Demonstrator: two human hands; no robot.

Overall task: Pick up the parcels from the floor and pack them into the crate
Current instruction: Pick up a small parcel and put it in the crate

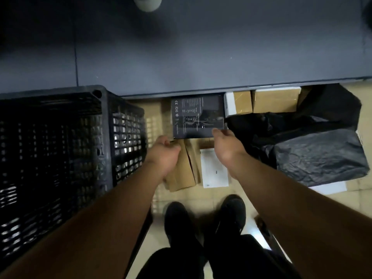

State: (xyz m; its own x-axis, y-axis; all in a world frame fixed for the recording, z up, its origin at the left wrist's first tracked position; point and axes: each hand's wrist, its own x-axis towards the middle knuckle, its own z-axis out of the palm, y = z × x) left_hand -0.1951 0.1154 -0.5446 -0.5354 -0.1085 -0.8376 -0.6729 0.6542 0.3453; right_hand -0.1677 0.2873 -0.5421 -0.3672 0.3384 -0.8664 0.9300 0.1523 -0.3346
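The black box (198, 116) lay on the floor (249, 195) among other parcels, its far edge against the grey worktop (201, 47). The right hand (226, 144) gripped its near right corner; the left hand (165, 153) curled at its near left corner, fingertips hidden. The black crate (60, 150) stood left, partly cut off.

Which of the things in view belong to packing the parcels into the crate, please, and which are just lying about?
Part of the job:
crate
black box, held by left hand and right hand
brown parcels
brown box
white parcel
black bags

Just there:
grey table
shoes
tiled floor
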